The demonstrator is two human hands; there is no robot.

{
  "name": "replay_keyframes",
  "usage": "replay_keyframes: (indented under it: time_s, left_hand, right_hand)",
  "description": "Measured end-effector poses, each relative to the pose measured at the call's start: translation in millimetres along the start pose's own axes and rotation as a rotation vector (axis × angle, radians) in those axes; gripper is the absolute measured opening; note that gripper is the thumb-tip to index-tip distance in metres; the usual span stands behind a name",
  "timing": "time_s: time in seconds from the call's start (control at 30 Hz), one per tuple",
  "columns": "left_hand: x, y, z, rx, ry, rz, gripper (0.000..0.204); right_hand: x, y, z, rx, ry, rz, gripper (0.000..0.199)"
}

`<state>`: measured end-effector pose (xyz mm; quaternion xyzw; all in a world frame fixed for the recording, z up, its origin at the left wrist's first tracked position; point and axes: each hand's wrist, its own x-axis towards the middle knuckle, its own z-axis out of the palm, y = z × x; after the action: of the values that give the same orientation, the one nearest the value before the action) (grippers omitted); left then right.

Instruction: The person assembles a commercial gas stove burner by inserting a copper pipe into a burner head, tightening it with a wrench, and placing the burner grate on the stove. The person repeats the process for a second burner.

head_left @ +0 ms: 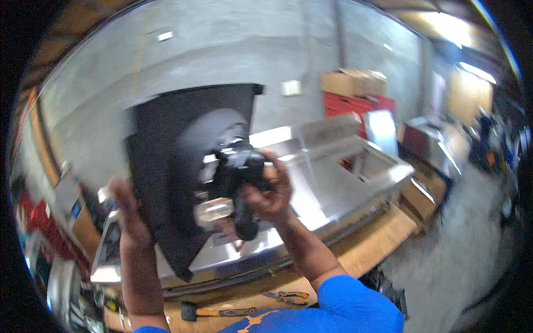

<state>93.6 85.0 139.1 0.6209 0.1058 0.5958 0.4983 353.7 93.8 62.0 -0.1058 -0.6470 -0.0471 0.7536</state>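
Note:
A large black sheet panel point(161, 150) is held up, tilted, in front of me. A dark round housing bulges from its face, with a black motor-like part point(239, 164) in the middle and a pale, shiny piece point(215, 210) below that. My left hand point(133, 216) grips the panel by its left edge; motion smears its fingers. Wrapped around the right side of the motor-like part is my right hand point(272, 191). Behind and under the panel lies a long stainless steel sink top point(316, 183), partly covered by it.
On the wooden bench point(383, 230) close to me lie a mallet point(216, 312) and orange-handled pliers point(288, 297). Cardboard boxes point(352, 83) sit on a red cabinet point(336, 105) by the grey wall. More boxes stand right of the bench, beside the concrete floor point(433, 272).

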Motion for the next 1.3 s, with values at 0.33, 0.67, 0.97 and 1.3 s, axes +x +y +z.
replay_keyframes:
  time_s: [0.33,0.67,0.97,1.3]
  left_hand:
    - [84,-83,134,-0.19,-0.535,-0.154,0.091]
    - [149,-159,275,-0.116,-0.732,-0.3,0.064]
    - [251,-300,456,0.874,-0.991,0.019,0.08]
    - [235,-421,583,1.304,-1.15,0.272,0.097]
  right_hand:
    - [16,-3,-137,-0.218,0.02,-0.194,0.063]
    - [-17,55,-238,-0.37,0.284,0.058,0.076]
    - [-244,-15,-488,-1.322,0.676,0.89,0.056]
    - [-364,-33,-527,-1.761,-0.089,1.594,0.075]
